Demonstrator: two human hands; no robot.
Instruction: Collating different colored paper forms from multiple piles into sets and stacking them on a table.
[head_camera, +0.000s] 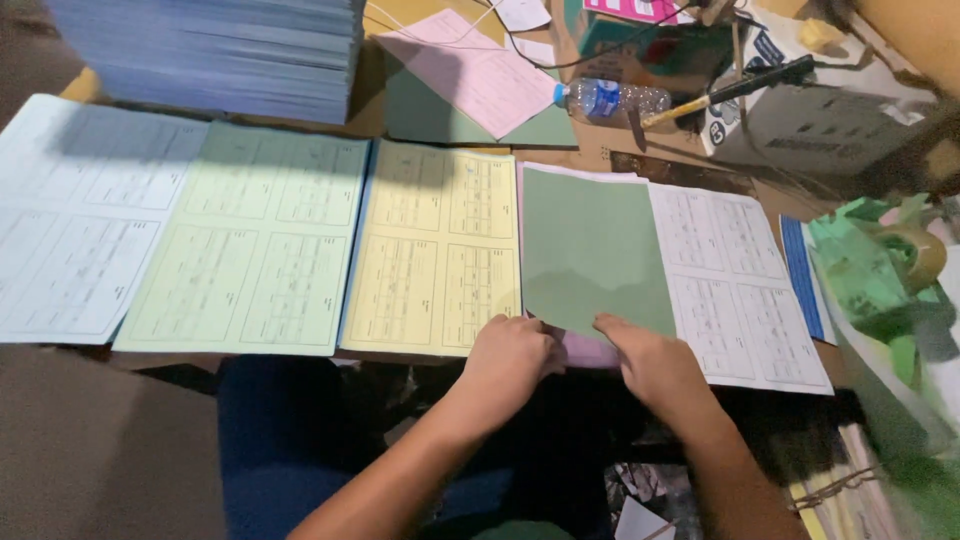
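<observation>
Both my hands meet at the near edge of a plain green sheet (595, 250). My left hand (510, 360) curls its fingers on the sheet's lower left corner. My right hand (645, 362) pinches the lower edge beside it. The green sheet lies over a pink sheet (585, 350) that peeks out beneath, and it covers the left half of a white printed form (740, 290). To the left lie a yellow printed form (432, 250), a light green form (255, 240) and a pale blue form (75, 215), side by side.
A tall stack of blue paper (215, 50) stands at the back left. Behind the forms lie a pink sheet on green card (480, 75), a plastic water bottle (610, 98), a brush (730, 92) and cardboard boxes (820, 120). Green wrapping and a tape roll (915, 255) sit at the right.
</observation>
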